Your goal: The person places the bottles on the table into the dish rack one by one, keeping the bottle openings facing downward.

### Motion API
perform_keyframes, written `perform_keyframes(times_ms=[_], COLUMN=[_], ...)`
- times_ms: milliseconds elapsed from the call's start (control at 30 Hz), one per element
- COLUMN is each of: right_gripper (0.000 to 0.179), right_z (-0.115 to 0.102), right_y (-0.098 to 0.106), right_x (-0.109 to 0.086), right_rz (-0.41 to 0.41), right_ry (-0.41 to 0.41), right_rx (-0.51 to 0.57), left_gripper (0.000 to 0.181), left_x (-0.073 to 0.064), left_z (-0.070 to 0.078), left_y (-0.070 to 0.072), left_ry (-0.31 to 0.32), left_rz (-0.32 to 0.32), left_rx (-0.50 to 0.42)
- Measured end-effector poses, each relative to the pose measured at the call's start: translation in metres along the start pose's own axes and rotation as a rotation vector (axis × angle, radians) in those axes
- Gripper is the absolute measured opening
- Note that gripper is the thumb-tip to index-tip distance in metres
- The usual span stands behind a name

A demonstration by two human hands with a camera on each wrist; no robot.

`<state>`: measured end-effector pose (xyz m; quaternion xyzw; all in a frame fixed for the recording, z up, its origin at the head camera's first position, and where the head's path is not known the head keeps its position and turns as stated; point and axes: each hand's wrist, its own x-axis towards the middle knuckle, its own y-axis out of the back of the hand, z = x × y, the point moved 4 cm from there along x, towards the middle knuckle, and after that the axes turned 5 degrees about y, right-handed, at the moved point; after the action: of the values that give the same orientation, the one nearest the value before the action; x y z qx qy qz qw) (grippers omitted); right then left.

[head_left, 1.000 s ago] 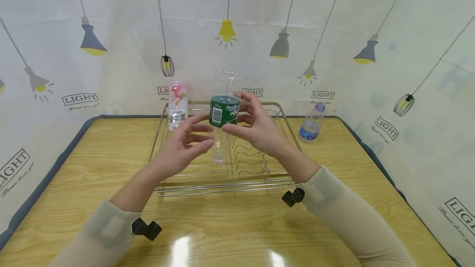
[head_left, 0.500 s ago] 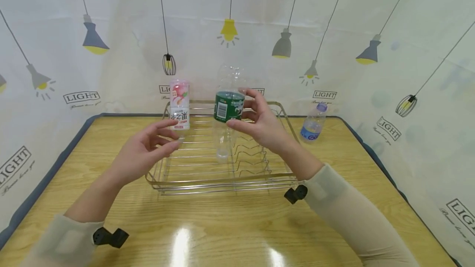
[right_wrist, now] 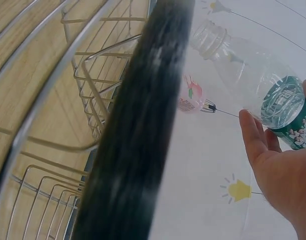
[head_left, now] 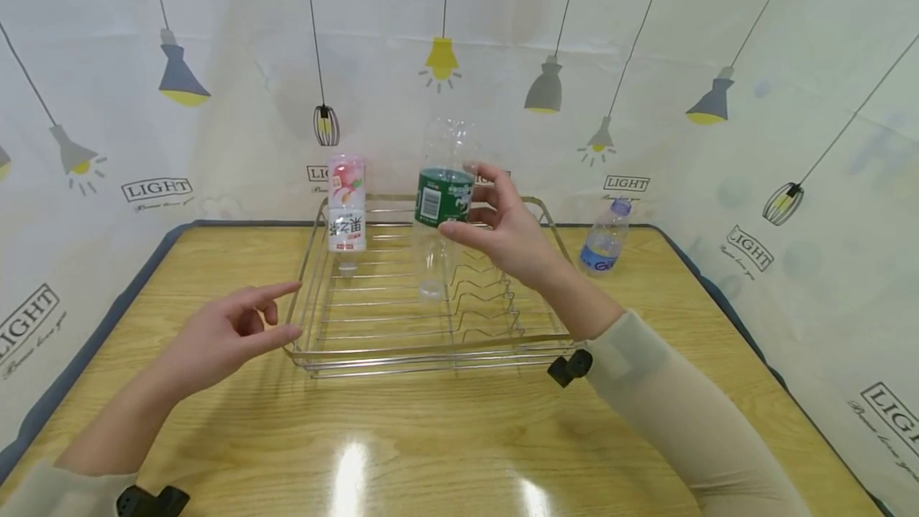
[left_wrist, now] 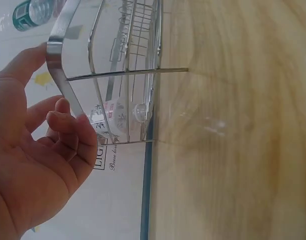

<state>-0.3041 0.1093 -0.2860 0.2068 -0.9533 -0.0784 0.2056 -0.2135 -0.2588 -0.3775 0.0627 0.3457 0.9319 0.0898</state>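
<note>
Over rack (head_left: pixel 431 353) ctr: green-label bottle (head_left: pixel 442 202), neck-down, in R hand (head_left: pixel 508 236) grip. L hand (head_left: pixel 218 343), fingers loose, at rack's 8 o'clock; contact unclr. Risk: one-handed hold on slick plastic; poss. slip, knocking peach bottle (head_left: pixel 347 210), 11 o'clock.

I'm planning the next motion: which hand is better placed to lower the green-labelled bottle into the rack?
Likely the right hand: it grips the green-labelled bottle, neck down over the wire rack. The left hand is at the rack's left side, away from that bottle.
</note>
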Motion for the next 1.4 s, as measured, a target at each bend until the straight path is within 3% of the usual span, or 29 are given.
perform_keyframes(times_ms=[400, 700, 1067, 1400], right_gripper=[0.089, 0.09, 0.091, 0.088], right_z=[-0.01, -0.014, 0.007, 0.028], right_y=[-0.004, -0.014, -0.027, -0.049], right_x=[0.018, 0.045, 0.086, 0.108], right_rz=[0.001, 0.04, 0.124, 0.164], right_ry=[0.018, 0.022, -0.004, -0.001], right_rx=[0.013, 0.031, 0.108, 0.156], left_gripper=[0.067, 0.07, 0.071, 0.07], left_x=[-0.008, -0.008, -0.009, -0.008], left_z=[-0.009, -0.011, -0.011, -0.014], left_y=[-0.008, -0.009, -0.008, -0.009], left_ry=[0.015, 0.093, 0.123, 0.11], left_rz=[-0.013, -0.079, -0.117, -0.122], left_rx=[0.031, -0.019, -0.038, -0.055])
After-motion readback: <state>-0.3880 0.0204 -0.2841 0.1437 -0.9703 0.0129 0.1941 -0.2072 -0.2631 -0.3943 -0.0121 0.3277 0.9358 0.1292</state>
